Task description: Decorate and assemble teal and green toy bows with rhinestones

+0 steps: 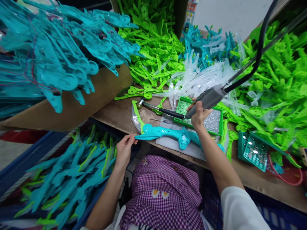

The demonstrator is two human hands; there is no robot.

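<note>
bench crowded by green parts; left hand pinches blue piece, right hand grips grey tool

Bench evenly lit; small highlights on the teal part near centre. Glare whitens clear plastic parts, two o'clock. Deep shadow under bench, four o'clock; detail possibly lost. Blur at eight; wide-angle stretching toward three and nine.
</note>
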